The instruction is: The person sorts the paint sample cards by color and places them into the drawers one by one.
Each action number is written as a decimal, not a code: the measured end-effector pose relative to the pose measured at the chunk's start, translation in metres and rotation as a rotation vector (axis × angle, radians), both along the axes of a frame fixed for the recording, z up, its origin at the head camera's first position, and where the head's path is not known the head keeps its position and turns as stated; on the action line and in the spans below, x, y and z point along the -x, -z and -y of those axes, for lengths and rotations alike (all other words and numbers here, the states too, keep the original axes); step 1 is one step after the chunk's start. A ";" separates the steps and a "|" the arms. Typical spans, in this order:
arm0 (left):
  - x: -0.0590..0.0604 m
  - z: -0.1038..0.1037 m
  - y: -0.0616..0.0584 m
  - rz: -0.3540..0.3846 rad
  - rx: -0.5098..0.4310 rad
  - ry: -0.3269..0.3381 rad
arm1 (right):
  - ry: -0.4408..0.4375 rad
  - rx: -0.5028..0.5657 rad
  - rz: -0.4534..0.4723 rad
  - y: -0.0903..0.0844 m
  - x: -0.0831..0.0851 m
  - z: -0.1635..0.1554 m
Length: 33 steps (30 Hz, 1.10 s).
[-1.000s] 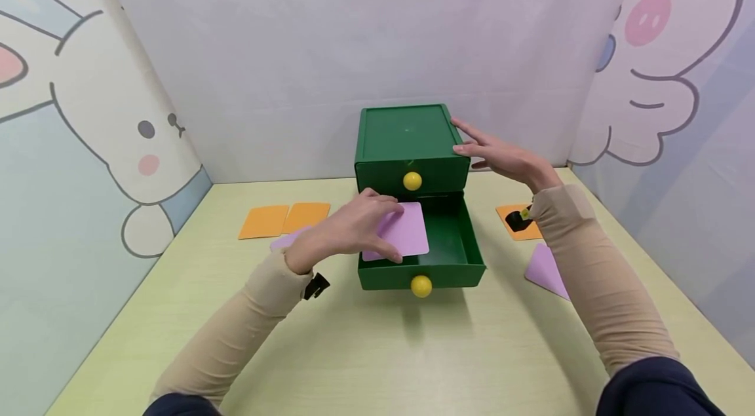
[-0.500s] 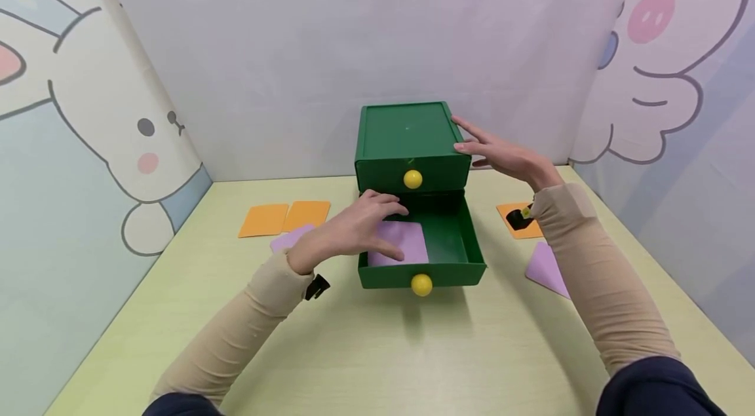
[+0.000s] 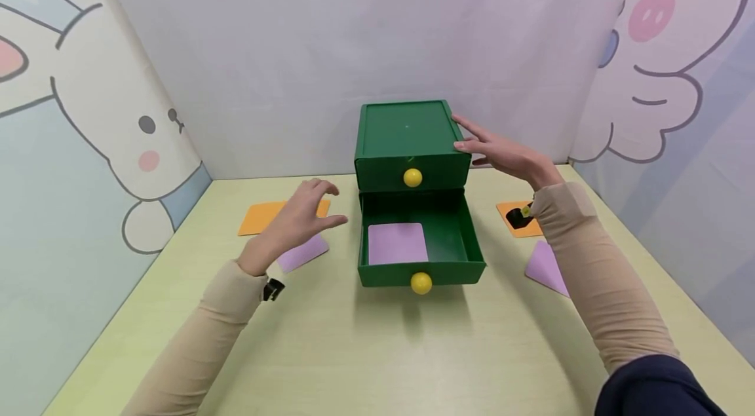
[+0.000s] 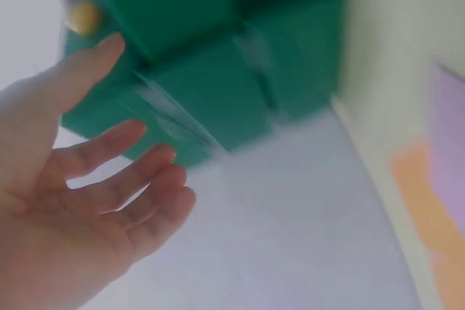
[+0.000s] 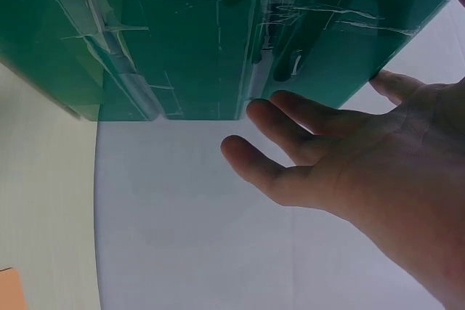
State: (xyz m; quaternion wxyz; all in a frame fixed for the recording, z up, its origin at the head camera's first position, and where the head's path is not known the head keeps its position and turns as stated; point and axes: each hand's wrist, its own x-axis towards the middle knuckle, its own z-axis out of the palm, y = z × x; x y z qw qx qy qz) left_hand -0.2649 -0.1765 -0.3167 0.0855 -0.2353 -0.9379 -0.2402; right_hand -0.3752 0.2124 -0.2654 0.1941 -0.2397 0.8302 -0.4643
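A green two-drawer box (image 3: pixel 407 131) stands at the back of the table, its lower drawer (image 3: pixel 451 232) pulled out. Inside that drawer, on the left, a purple card (image 3: pixel 397 244) lies flat. My left hand (image 3: pixel 297 216) hovers left of the drawer with fingers and thumb spread apart, holding nothing, above a loose purple card (image 3: pixel 303 253) and orange cards (image 3: pixel 259 218). My right hand (image 3: pixel 501 152) rests on the box's upper right edge with its fingers extended. In the right wrist view, clear tape (image 5: pixel 116 41) runs along the box's side.
To the right of the box lie another orange card (image 3: pixel 519 219) and a purple card (image 3: pixel 545 268), the latter partly covered by the right sleeve. Yellow knobs (image 3: pixel 421 283) stick out from both drawer fronts. Cartoon-printed walls (image 3: pixel 660 49) enclose the table (image 3: pixel 377 350).
My left hand has let go of the purple card, which dropped flat into the lower drawer, and has moved left out of it. My right hand stays on the box.
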 end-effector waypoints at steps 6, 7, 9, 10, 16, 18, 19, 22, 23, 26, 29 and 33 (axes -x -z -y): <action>0.013 0.043 0.027 0.153 0.060 -0.078 | -0.001 0.004 -0.004 0.000 0.000 -0.002; 0.016 0.049 0.033 0.182 0.073 -0.082 | 0.000 0.004 -0.005 0.000 0.000 -0.002; 0.019 0.057 0.044 0.216 0.110 -0.089 | 0.000 0.004 -0.006 0.000 0.000 -0.003; 0.021 0.061 0.050 0.229 0.134 -0.093 | 0.001 0.002 -0.006 0.000 0.000 -0.003; 0.025 0.069 0.073 0.315 0.216 -0.096 | 0.005 0.002 0.002 -0.001 -0.001 -0.003; 0.025 0.070 0.076 0.338 0.217 -0.096 | 0.006 -0.001 0.000 -0.001 -0.002 -0.003; 0.025 0.070 0.077 0.344 0.216 -0.094 | 0.008 -0.003 -0.001 -0.001 -0.002 -0.003; 0.026 0.069 0.079 0.352 0.222 -0.093 | 0.010 -0.006 -0.004 -0.002 -0.001 -0.003; 0.026 0.068 0.079 0.354 0.220 -0.093 | 0.010 -0.008 -0.006 -0.002 -0.001 -0.003; 0.026 0.068 0.080 0.352 0.230 -0.088 | 0.009 -0.006 -0.004 -0.003 -0.002 -0.004; 0.026 0.068 0.080 0.347 0.238 -0.092 | 0.002 0.000 -0.004 -0.002 -0.002 -0.004; 0.026 0.068 0.079 0.345 0.232 -0.100 | 0.000 0.011 -0.003 0.000 0.000 -0.005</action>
